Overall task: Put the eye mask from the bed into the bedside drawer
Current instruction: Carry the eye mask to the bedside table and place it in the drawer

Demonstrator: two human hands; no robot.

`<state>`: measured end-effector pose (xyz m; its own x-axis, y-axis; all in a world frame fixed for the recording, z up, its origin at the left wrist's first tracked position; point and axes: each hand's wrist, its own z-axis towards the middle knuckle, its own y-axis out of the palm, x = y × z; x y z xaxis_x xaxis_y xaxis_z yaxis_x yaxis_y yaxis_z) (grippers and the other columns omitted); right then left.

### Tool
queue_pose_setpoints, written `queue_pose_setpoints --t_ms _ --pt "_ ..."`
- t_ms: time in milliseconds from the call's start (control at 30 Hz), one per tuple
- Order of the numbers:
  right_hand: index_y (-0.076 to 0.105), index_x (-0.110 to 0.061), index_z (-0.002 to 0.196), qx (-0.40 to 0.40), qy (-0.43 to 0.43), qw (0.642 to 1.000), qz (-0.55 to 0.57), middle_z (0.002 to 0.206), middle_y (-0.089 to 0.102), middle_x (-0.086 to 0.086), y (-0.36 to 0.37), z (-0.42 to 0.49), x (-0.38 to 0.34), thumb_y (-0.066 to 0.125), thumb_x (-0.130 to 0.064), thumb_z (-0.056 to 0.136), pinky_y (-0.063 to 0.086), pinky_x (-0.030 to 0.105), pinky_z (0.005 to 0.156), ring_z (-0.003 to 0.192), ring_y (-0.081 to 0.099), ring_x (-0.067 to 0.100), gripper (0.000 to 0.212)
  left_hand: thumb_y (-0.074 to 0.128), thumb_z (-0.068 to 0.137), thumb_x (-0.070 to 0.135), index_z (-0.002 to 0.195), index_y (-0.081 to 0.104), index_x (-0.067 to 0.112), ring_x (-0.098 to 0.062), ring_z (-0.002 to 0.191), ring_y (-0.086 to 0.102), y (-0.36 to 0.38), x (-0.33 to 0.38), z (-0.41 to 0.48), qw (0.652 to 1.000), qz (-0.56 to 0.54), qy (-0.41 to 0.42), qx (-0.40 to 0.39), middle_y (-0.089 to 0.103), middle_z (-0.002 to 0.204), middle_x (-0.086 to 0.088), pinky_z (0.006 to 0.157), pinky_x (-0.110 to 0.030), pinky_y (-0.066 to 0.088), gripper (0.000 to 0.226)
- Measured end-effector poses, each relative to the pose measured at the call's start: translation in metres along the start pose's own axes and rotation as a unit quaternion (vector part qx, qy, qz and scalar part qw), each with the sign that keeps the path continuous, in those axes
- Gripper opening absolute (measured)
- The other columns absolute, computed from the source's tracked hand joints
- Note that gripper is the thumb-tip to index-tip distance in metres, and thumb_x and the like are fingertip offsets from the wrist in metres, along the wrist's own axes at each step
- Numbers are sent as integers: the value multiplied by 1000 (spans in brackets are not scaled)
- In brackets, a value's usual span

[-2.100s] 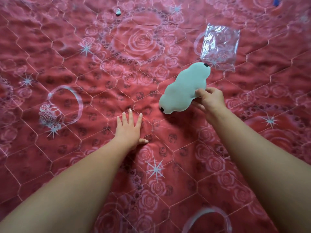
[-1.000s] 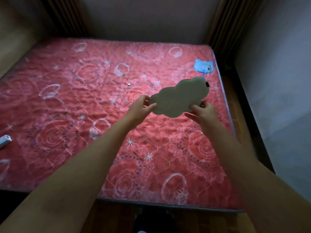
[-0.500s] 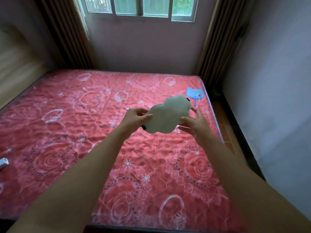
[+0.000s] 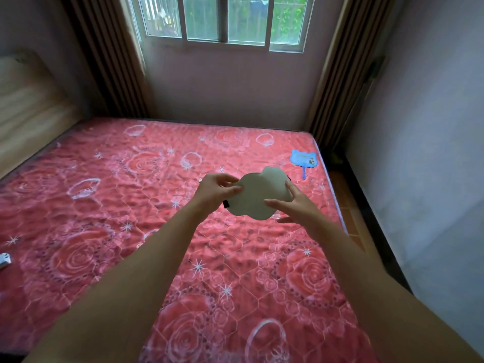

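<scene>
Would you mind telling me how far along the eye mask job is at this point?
Done: the eye mask is off the red bed, lifted above it. In hand: the left hand pinches its left edge and the right hand supports its right side. Left: carrying it to the bedside drawer, opening that and putting it inside; no drawer is in view yet.

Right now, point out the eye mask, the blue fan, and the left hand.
eye mask (image 4: 258, 196), head view, middle of its pale face
blue fan (image 4: 304, 159), head view, its blade
left hand (image 4: 213, 191), head view, back of hand
</scene>
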<state>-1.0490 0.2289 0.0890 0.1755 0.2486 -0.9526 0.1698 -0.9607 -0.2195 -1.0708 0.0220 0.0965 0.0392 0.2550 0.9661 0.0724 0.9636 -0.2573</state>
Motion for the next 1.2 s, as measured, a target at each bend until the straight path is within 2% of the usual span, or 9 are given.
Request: queue_pose_setpoints --t_ms 100,200,467,533,667,767,900,1067,1200 --pt "36 -36 128 -30 9 998 -57 101 55 -8 1 0 -3 73 -30 72 55 27 62 88 58 8 68 68 75 1 88 69 -2 -5 53 56 4 -1 0 1000 0 -12 -18 61 65 -3 48 -18 47 13" --pt "42 -26 122 -77 25 993 -87 99 59 -5 4 1 -2 70 -30 75 52 29 63 86 60 10 55 71 71 -1 85 69 -5 -6 54 55 11 -2 0 999 11 -21 -29 61 63 -2 51 -18 44 15" --pt "59 -15 102 -46 -16 999 -13 84 61 0 7 3 0 61 -16 84 48 28 64 75 58 14 19 74 70 8 73 69 11 -5 58 53 15 -3 2 999 46 2 -3 63 66 4 59 -22 43 7" --pt "62 -12 97 -24 -26 999 8 81 61 1 7 3 0 61 -13 83 47 28 64 72 57 14 14 75 70 13 79 69 12 -9 63 53 14 -3 3 998 55 6 9 64 73 3 66 -27 45 11" --pt "61 -12 96 16 -16 998 66 80 60 3 0 4 1 63 -14 82 47 29 64 72 56 16 14 67 80 24 105 63 9 -24 95 59 8 -6 3 997 77 -23 6 64 107 -11 80 -33 47 29" --pt "58 -6 102 36 -11 993 110 82 59 5 -4 6 1 62 -14 83 50 30 65 72 57 17 22 58 86 20 119 53 10 -21 104 54 5 -7 2 995 54 -65 -48 56 122 -14 80 -27 43 35" --pt "54 -4 110 41 -8 984 172 86 57 6 -5 8 0 61 -13 83 54 34 70 76 58 18 29 61 82 10 130 43 16 -22 121 44 7 -8 0 987 68 -95 -114 47 130 -10 94 -32 38 52" --pt "57 -10 98 24 -7 970 242 92 57 5 -5 8 -5 62 -17 83 59 28 66 83 59 17 18 57 84 9 104 59 8 -21 85 49 7 -10 0 989 80 -79 -101 55 97 -11 66 -25 36 20" --pt "57 -10 101 32 -12 965 262 93 58 5 -6 9 -9 63 -18 82 60 27 64 83 59 17 22 56 87 11 85 60 16 -22 73 49 5 -12 2 993 55 -86 -66 63 88 -13 57 -26 34 6"
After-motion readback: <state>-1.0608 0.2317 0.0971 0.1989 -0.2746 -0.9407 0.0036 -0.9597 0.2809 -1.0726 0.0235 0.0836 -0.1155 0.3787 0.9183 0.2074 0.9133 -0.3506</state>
